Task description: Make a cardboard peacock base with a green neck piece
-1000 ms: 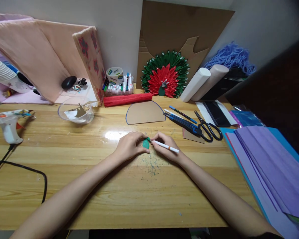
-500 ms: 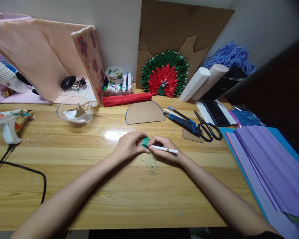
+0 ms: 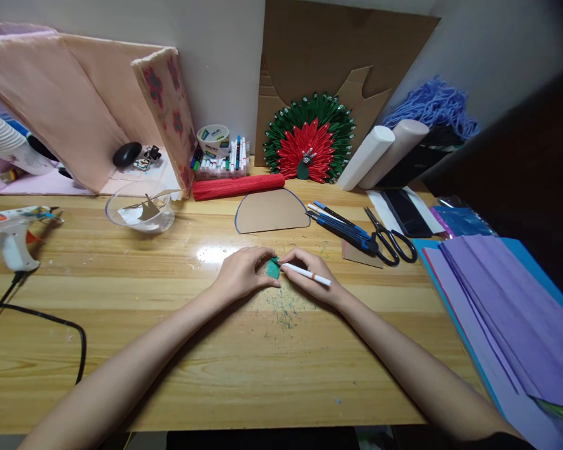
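A small green paper piece (image 3: 273, 269) lies on the wooden table (image 3: 244, 369) between my two hands. My left hand (image 3: 244, 274) is closed, its fingertips pinching the piece down at its left edge. My right hand (image 3: 311, 275) is wrapped round a white marker pen (image 3: 307, 274), with the tip touching the green piece. Green ink specks mark the table just in front of the hands.
A half-round cardboard cutout (image 3: 272, 212), red paper roll (image 3: 238, 186), scissors (image 3: 390, 237) and blue pens (image 3: 342, 223) lie behind the hands. A glue gun (image 3: 10, 234) with its black cable sits far left, next to a clear bowl (image 3: 141, 212). Purple paper sheets (image 3: 511, 312) cover the right.
The green piece has been turned slightly under my left fingers while the pen tip shifted over it. Both hands stay in nearly the same spot.
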`<state>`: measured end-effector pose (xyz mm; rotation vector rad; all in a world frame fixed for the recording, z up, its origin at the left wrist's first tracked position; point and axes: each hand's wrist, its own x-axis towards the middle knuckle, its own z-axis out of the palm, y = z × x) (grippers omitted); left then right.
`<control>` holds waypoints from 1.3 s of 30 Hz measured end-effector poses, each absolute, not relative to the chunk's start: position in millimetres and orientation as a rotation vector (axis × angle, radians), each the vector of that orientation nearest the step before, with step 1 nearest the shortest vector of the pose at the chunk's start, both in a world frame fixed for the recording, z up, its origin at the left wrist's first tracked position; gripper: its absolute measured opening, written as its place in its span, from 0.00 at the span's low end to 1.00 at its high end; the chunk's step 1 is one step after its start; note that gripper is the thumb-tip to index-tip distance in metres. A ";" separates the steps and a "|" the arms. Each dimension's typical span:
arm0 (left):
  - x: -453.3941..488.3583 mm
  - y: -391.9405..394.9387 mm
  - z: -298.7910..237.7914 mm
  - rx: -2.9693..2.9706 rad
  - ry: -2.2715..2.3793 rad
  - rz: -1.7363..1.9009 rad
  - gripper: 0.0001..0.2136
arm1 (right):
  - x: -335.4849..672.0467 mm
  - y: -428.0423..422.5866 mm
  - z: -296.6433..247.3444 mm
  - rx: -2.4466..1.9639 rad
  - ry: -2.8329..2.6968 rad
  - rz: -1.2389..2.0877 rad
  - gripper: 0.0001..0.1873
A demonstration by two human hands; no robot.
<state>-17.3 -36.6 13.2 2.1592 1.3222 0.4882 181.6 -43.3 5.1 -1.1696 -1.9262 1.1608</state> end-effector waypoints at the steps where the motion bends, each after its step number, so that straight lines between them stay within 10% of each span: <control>1: -17.2 -36.6 13.5 2.160 1.324 0.485 0.25 | 181.7 -43.2 5.1 -1.170 -1.928 1.165 0.07; 39: -16.1 -37.3 13.8 2.132 1.338 0.460 0.24 | 192.1 -34.2 -0.8 -1.257 -1.890 1.119 0.01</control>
